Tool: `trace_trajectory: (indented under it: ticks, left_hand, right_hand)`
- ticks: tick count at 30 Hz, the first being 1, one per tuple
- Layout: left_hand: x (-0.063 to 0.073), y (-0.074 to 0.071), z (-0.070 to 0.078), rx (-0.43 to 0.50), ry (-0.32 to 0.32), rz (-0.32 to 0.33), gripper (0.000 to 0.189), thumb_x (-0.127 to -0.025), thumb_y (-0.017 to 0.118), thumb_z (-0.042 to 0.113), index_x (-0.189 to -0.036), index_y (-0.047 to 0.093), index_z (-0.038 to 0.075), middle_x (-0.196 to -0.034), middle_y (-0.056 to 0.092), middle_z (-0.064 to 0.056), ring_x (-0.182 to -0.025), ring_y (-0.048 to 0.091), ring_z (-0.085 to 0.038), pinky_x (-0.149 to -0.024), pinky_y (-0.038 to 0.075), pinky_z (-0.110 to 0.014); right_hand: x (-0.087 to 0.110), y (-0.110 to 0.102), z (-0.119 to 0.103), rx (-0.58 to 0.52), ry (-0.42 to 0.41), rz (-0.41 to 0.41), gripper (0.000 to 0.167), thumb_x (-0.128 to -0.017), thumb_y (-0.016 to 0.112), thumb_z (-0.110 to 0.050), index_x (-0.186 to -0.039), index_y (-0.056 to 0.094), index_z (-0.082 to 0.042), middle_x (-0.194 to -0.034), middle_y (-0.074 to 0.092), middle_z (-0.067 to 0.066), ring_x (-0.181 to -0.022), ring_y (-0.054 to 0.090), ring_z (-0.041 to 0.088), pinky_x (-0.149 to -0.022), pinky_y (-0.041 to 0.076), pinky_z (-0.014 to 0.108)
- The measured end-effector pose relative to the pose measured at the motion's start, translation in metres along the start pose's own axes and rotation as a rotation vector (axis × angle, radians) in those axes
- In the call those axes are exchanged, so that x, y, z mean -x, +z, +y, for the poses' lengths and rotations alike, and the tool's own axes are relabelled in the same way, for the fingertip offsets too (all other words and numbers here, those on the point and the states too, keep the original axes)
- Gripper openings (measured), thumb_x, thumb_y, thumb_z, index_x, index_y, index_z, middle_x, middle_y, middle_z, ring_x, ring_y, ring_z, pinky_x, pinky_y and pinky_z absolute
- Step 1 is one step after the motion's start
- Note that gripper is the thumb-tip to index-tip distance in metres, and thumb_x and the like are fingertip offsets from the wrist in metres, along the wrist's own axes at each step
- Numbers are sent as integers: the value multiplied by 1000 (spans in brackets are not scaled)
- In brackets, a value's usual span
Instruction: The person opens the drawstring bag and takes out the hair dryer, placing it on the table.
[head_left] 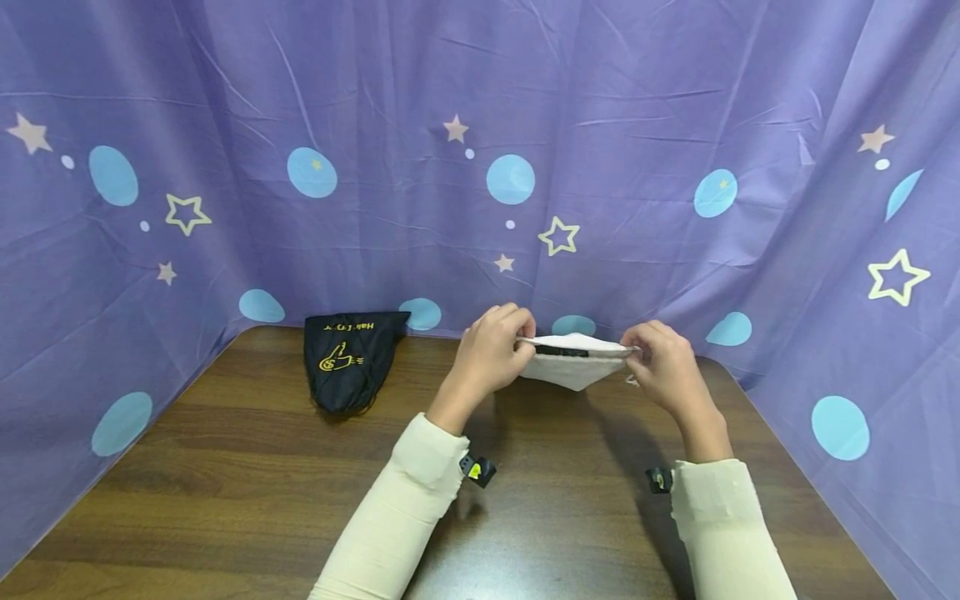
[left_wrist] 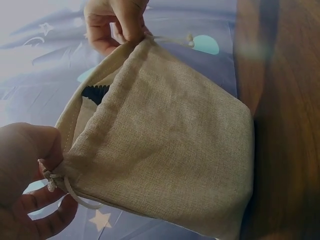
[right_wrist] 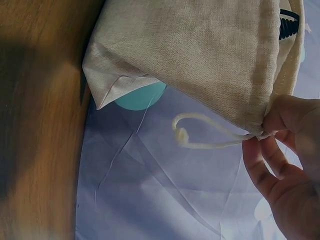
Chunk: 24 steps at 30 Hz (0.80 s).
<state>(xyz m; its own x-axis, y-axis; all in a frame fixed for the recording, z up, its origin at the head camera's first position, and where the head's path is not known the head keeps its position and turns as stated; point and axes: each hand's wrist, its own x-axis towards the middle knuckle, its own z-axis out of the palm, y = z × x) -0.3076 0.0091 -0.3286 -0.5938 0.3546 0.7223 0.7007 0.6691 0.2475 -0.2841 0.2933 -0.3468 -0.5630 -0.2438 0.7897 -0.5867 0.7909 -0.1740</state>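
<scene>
A beige cloth drawstring bag (left_wrist: 170, 125) stands upright on the table between both hands, its mouth spread at the top. My left hand (head_left: 492, 346) pinches one corner of the mouth, where a cord knot hangs by the fingers. The opposite corner is pinched by my right hand (head_left: 663, 362), and a knotted cord loop (right_wrist: 181, 135) dangles there. Inside the mouth a black ribbed thing (left_wrist: 95, 93) shows, like a coiled cable; most of it is hidden by the cloth.
To the left, near the back of the wooden table (head_left: 247, 475), lies a black pouch (head_left: 352, 362) with yellow print. A purple curtain (head_left: 420, 250) with stars and dots hangs behind the table and at both sides.
</scene>
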Motion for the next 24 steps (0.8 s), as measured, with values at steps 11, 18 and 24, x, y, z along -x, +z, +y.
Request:
trace_trajectory:
  ticks: [11,18,24]
  left_hand:
    - [-1,-2,-3,57,53,-78,24,-70,63,-3,-80,53,16,-77,49,3,-75,46,-17,-65,40,-31]
    - [-2,-1,-4,52,60,-106,24,-70,61,-5,-79,52,16,-76,47,3,-74,47,-19,-66,41,-32]
    - [-1,-1,-4,50,47,-128,25,-70,60,-7,-78,51,16,-76,47,3,-75,47,-20,-66,41,-33]
  right_hand:
    - [1,3,3,-26,-1,-12,22,-69,64,10,-84,58,-5,-77,52,8,-71,45,26,-66,36,40]
    - [0,3,4,-46,0,-9,23,-69,64,12,-83,57,-4,-77,52,8,-71,45,24,-66,35,37]
    - [1,2,3,-51,6,-19,25,-68,65,14,-83,58,-5,-77,53,7,-71,47,20,-65,37,34]
